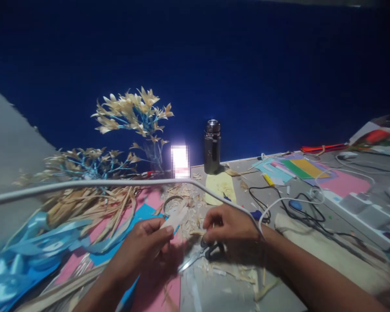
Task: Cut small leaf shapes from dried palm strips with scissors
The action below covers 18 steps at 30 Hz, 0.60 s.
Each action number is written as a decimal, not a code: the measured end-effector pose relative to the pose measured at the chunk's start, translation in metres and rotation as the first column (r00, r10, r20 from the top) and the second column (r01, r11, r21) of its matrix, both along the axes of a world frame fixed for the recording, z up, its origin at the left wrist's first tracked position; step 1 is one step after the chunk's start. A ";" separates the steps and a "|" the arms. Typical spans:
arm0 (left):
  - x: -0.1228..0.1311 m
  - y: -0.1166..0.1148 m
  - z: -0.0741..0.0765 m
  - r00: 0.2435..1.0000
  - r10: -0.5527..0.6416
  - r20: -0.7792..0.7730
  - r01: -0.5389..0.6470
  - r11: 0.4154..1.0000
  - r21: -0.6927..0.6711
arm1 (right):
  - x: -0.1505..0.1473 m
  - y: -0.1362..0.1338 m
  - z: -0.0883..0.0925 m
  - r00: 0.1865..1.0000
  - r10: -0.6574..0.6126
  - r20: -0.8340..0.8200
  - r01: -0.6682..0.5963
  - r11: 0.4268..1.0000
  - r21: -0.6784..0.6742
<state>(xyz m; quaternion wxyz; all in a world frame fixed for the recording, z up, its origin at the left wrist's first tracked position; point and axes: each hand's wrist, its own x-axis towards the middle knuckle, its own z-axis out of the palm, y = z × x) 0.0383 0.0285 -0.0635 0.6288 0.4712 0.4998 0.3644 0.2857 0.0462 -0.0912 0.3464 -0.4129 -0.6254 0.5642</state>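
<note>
My left hand [151, 240] is closed, with thumb and fingers pinching a pale, petal-like piece of dried husk [179, 218]. A thin light-blue stem tip shows beside the thumb. To its right, my right hand [227, 225] curls over a pair of scissors [211, 250], its thumb at the black handles. The scissors' metal blades point down and left toward the pink sheet [169, 286]. Part of the grip is hidden beneath the right hand. Husk scraps [195, 210] and a roll of tape [173, 204] lie just beyond both hands.
A white cable [94, 183] crosses in front of me. Husk flowers [133, 110] and blue ribbon [35, 242] are at left. A bright light [180, 161] and metal flask [212, 147] stand behind; coloured sheets [299, 169] and a power strip [354, 216] lie right.
</note>
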 end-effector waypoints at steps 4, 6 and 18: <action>-0.013 -0.010 -0.009 0.983 0.087 -0.165 -0.076 0.995 0.068 | 0.000 -0.014 0.002 0.776 0.129 0.617 -0.302 0.935 0.184; -0.016 -0.015 -0.014 0.979 0.113 -0.172 -0.103 0.992 0.068 | -0.001 -0.017 -0.001 0.723 0.115 0.681 -0.330 0.924 0.194; -0.021 -0.035 -0.024 0.937 0.340 -0.079 -0.335 0.940 0.063 | 0.003 -0.015 0.017 0.565 0.034 0.825 -0.383 0.896 0.226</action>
